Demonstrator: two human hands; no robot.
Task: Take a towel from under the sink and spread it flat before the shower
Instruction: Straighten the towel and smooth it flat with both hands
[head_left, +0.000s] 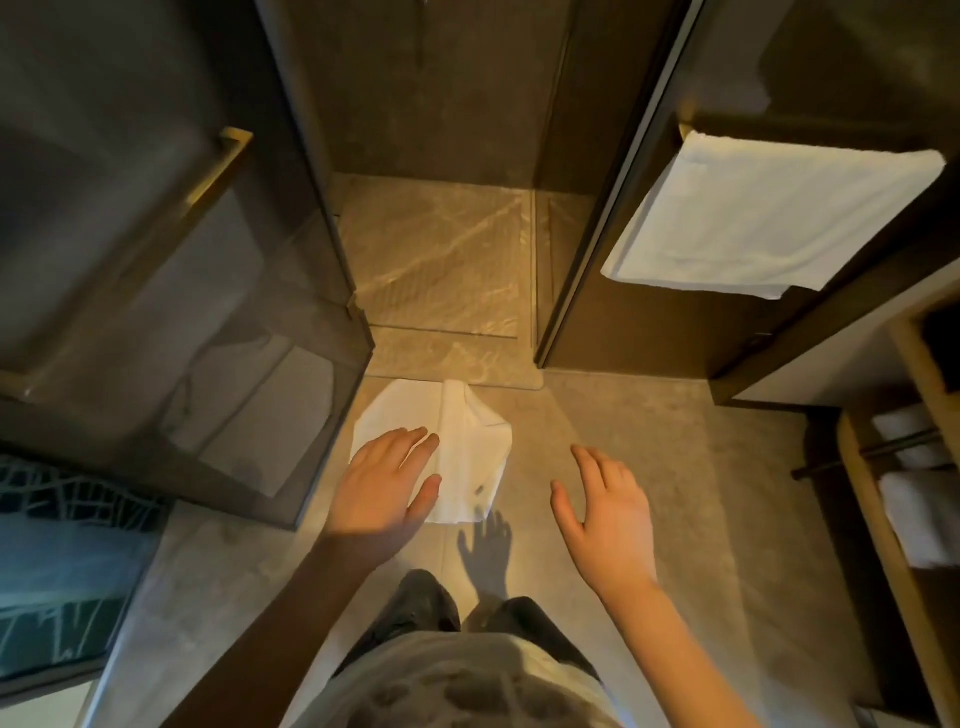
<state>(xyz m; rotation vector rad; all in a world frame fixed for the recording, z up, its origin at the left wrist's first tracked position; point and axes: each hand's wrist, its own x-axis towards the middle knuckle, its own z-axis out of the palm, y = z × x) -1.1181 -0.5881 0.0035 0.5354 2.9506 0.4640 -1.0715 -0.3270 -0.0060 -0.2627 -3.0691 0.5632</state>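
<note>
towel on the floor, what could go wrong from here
The towel lies with a ridge down its middle and a folded-over corner; left so, it may bunch underfoot. It sits close beside the open glass door, so swinging that might drag it.

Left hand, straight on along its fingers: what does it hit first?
Probably the white towel on the floor: the left hand is open over its near edge, fingers pointing across it toward the shower threshold. Its height above the floor is unclear; kept level, it may pass over the towel.
</note>
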